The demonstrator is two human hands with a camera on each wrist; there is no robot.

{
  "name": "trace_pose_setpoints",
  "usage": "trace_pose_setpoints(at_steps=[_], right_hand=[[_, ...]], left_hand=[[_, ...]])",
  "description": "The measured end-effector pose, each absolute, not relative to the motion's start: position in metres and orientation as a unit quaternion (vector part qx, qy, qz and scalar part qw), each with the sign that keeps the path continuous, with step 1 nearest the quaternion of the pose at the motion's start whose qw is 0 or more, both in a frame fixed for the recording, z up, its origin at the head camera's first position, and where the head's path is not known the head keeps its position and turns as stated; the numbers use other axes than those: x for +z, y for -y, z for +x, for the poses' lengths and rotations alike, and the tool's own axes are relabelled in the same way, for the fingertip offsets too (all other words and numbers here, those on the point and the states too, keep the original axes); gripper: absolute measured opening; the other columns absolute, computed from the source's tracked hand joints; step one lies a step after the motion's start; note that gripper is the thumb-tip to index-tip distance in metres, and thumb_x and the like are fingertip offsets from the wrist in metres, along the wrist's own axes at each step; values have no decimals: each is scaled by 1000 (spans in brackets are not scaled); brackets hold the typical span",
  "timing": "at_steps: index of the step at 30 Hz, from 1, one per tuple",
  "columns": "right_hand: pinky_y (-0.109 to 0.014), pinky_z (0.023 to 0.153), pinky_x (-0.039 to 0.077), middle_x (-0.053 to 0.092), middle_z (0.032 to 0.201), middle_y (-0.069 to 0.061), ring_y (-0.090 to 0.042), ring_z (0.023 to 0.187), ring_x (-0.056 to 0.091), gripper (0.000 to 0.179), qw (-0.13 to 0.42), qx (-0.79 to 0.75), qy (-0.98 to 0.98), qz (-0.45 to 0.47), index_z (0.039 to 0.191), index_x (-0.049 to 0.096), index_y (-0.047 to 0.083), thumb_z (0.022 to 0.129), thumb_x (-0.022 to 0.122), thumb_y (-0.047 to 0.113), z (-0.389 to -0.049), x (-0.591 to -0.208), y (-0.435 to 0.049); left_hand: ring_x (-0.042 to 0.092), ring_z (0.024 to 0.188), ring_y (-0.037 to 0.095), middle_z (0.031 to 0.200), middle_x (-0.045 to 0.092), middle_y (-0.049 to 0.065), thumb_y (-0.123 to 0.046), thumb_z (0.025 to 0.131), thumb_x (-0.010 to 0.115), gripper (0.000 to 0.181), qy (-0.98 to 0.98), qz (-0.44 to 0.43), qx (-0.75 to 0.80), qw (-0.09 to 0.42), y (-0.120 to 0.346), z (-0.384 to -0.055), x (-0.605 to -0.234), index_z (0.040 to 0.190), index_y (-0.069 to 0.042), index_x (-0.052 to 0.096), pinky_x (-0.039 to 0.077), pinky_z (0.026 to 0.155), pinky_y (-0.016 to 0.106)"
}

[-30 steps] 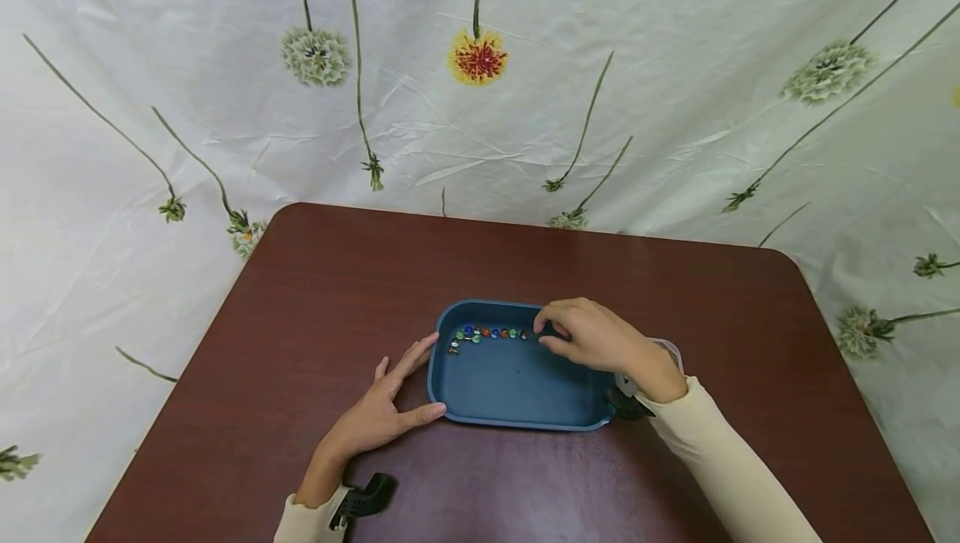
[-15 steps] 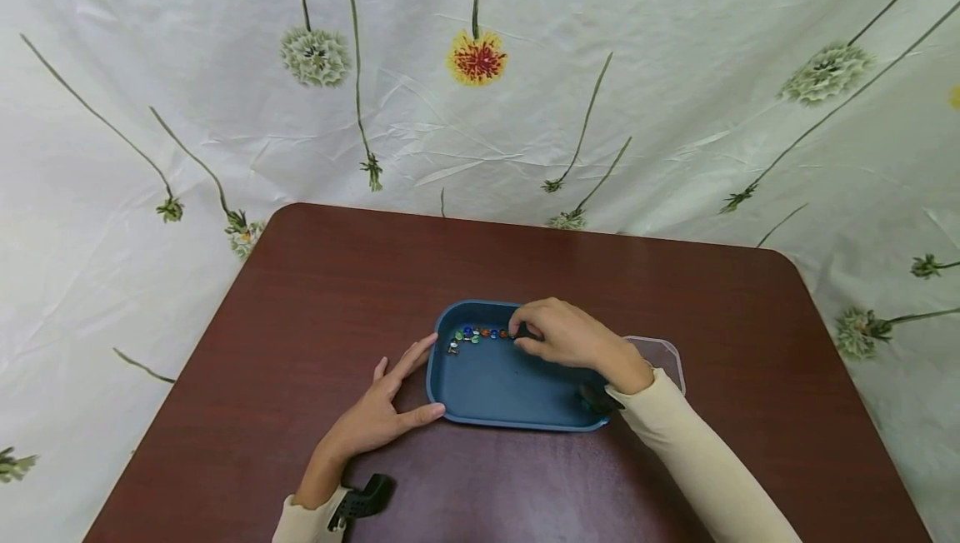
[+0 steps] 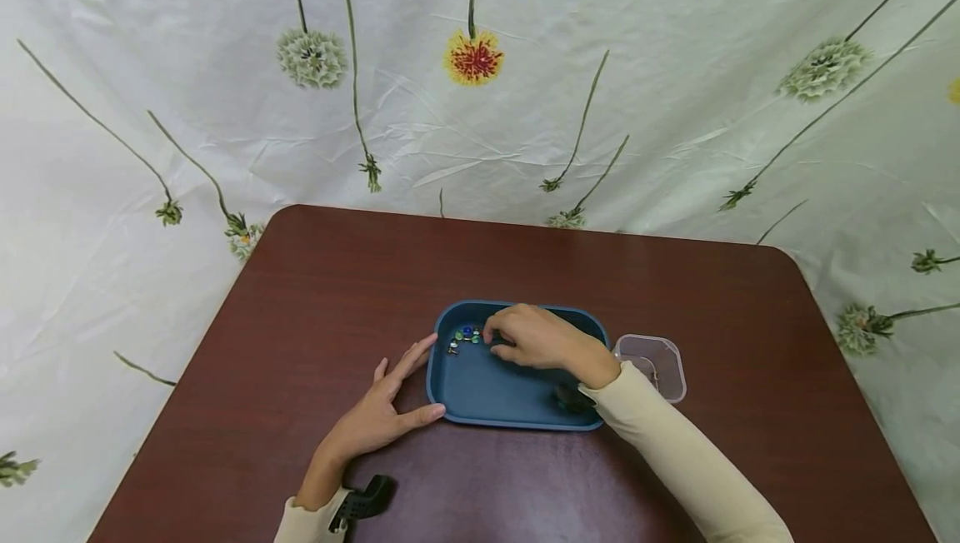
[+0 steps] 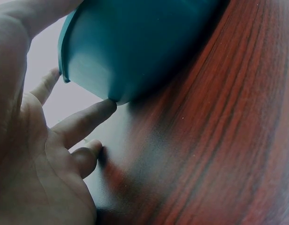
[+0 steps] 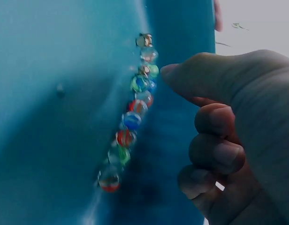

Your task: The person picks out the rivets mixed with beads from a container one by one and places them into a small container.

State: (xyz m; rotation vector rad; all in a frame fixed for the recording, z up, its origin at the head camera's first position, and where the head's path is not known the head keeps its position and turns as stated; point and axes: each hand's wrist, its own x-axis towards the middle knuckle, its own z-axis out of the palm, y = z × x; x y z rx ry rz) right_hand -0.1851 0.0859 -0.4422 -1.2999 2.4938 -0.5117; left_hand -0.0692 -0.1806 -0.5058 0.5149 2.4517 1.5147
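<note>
A blue rectangular tray (image 3: 480,397) lies on the table. Several glass marbles (image 3: 467,333) rest along its far side, towards the far left corner. My left hand (image 3: 382,414) braces the tray's left end with spread fingers; in the left wrist view, fingertips (image 4: 109,105) touch its outer wall. Over the tray, my right hand (image 3: 543,339) hovers at the marbles and hides part of the row in the head view. Its thumb (image 5: 175,72) reaches out beside the marble row (image 5: 132,121) in the right wrist view, other fingers loosely curled. I see nothing held in it.
A clear plastic container (image 3: 663,351) stands just right of the tray, with something small in it, partly behind the right sleeve (image 3: 675,443). The brown table (image 3: 360,276) ends at a white flower-printed cloth (image 3: 675,110).
My right hand has moved left above the row of marbles, uncovering the clear container and the tray's far right corner. My left hand stays at the tray's left end.
</note>
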Motion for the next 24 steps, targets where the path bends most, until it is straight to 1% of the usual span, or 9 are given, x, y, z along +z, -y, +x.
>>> trace_pose_setpoints(at_steps=[4,8,14,19,24], right_hand=[[-21,63,45,71,105,0,-6,68,50,13,143,-165,-860,-462,108,72,11,98,66,16,-186,-443,-73],[-22,67,47,71,106,0,-7,73,54,13,150,-151,-859,-466,108,72,13,98,66,16,-186,-445,-61],[-24,70,49,70,103,0,-8,78,56,11,151,-126,-859,-472,106,71,14,99,65,20,-187,-450,-46],[-25,74,51,70,103,1,-9,82,59,11,146,-119,-861,-472,104,71,15,99,65,23,-189,-455,-39],[-24,73,51,69,101,1,-8,81,58,11,146,-116,-861,-473,102,70,16,99,66,25,-190,-459,-35]], left_hand=[[20,152,40,162,34,6,-29,93,74,90,-832,176,516,106,182,-69,-506,161,-34,15,-13,111,74],[22,153,37,162,34,3,-31,92,74,91,-833,176,514,106,181,-69,-506,161,-35,15,-12,112,74],[17,154,36,163,34,1,-31,92,74,91,-833,173,515,107,181,-70,-508,162,-34,15,-11,114,72],[17,154,38,163,33,2,-31,93,73,90,-832,175,515,108,182,-70,-508,161,-36,14,-11,114,71],[15,154,40,163,32,5,-30,94,72,89,-827,180,521,109,181,-70,-508,161,-35,14,-12,114,71]])
